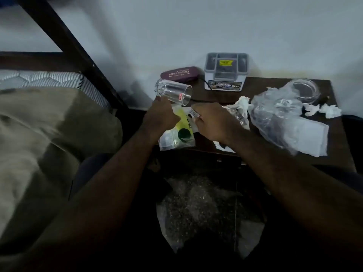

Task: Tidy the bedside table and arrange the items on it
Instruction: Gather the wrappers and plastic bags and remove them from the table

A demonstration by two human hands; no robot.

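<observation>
My left hand (pixel 161 116) grips the glass (pixel 173 92), tipped on its side over the left edge of the table (pixel 265 83), just before the case (pixel 179 74). My right hand (pixel 212 122), curled, pinches a small pale scrap (pixel 194 112) beside it.

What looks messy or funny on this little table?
The drinking glass is tipped sideways in the left hand, not standing. Crumpled tissues and loose plastic bags lie scattered over the bedside table. The right hand pinches a small white item I cannot make out.
</observation>
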